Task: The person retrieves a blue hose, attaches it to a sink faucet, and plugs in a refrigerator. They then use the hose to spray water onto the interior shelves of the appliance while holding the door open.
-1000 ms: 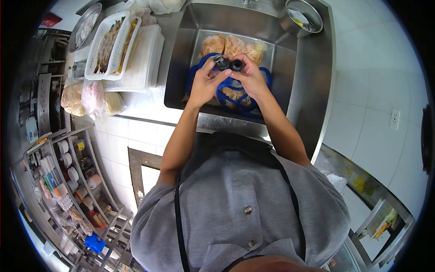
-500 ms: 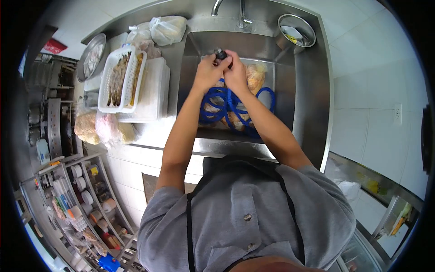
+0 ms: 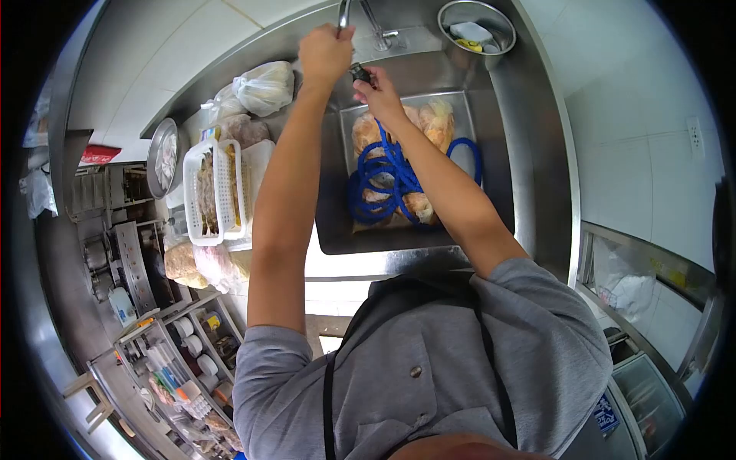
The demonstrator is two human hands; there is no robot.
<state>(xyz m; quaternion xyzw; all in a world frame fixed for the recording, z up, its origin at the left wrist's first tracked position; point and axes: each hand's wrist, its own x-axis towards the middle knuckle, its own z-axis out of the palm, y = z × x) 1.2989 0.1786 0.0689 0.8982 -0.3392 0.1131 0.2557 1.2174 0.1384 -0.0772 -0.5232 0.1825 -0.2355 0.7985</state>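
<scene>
My left hand point(image 3: 326, 55) is wrapped round the curved spout of the faucet point(image 3: 343, 14) at the top of the view. Just to its right, my right hand point(image 3: 377, 90) grips a black hose connector point(image 3: 359, 73), held below the spout and apart from it. From my right hand a blue hose point(image 3: 392, 157) hangs down into the steel sink point(image 3: 333, 176), where it lies in loose coils. Under and around the coils sit clear bags of orange-and-white food point(image 3: 437, 126).
Left of the sink stand a white basket point(image 3: 192, 192) of brownish food, tied white bags point(image 3: 264, 86) and a round metal tray point(image 3: 162, 157). A steel bowl point(image 3: 497, 23) with items in it is at the sink's back right corner. A shelf rack point(image 3: 180, 368) stands lower left.
My left hand has left the connector and moved up to the faucet spout. My right hand still holds the connector, now nearer the spout. The camera view has shifted.
</scene>
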